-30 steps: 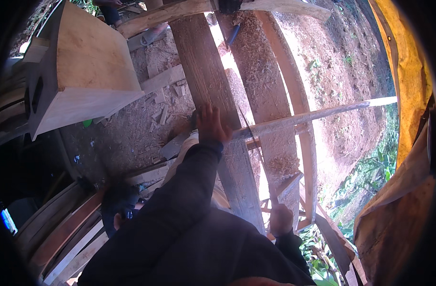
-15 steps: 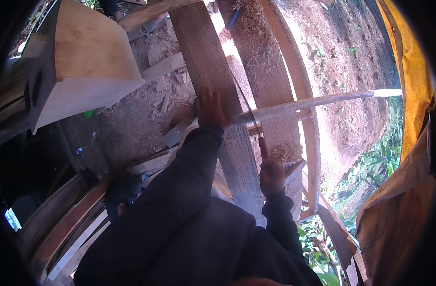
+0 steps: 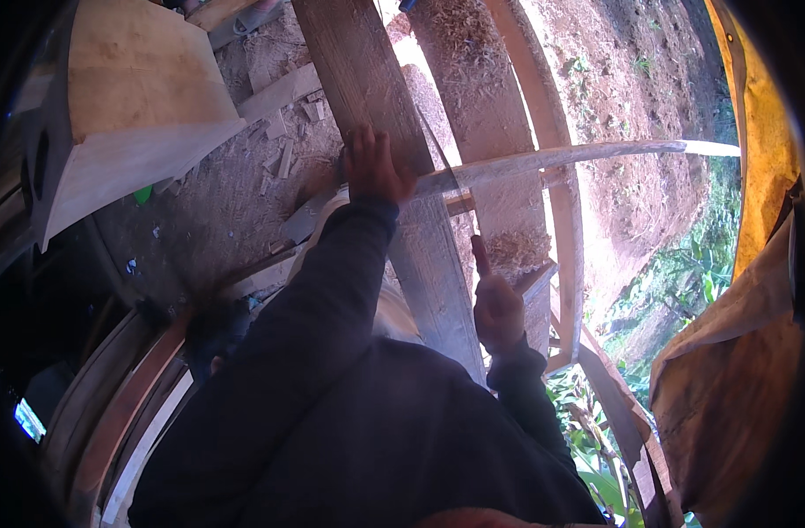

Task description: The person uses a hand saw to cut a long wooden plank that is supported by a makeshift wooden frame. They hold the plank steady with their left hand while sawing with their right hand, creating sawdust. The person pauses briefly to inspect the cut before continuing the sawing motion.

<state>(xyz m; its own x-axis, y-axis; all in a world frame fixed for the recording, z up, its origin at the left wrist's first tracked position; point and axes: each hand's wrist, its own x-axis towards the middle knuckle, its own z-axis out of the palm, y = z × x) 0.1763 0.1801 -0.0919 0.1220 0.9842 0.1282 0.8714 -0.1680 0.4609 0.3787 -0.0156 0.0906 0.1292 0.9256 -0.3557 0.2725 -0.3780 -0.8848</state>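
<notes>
A long pale wooden strip lies crosswise over a thick grey-brown plank. My left hand presses down on the strip where it crosses the plank, fingers stretched forward over the wood. Just right of the plank, a thin dark saw blade meets the strip. Its reddish-brown handle sits in my right hand, whose fingers are wrapped round it nearer to me. What is under my left palm is hidden.
A second board with shavings runs alongside on the right, then a curved outer rail. A pale wooden box-like piece stands at upper left. Wood scraps litter the ground. A yellow-orange sheet hangs at right.
The whole view has shifted, so the planks and strip appear higher and further left. Relative to the strip, the saw has come back slightly toward me. My left hand stays on the strip.
</notes>
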